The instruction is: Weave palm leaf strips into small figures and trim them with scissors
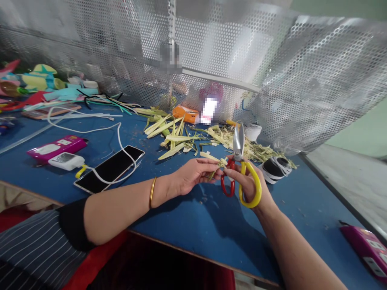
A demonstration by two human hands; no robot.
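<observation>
My left hand [195, 175], with a gold bangle on the wrist, pinches a small pale green strip of leaf or husk [223, 162] between its fingertips. My right hand [264, 197] grips a pair of scissors [238, 147] with one red and one yellow handle loop. The blades point up and away from me and look nearly closed. My right thumb and fingers also reach the strip, so both hands meet there just above the blue table [193, 221]. Beyond them lies a loose pile of pale yellow-green husk-like leaves [177, 139].
Shredded trimmings [260, 151] lie behind my right hand, beside a black-and-white ribbon roll [275, 169]. At left are a phone [111, 169], white charger [67, 160] with cable and magenta power strip [57, 147]. Another magenta strip [367, 245] sits right. A perforated metal screen [217, 44] stands behind.
</observation>
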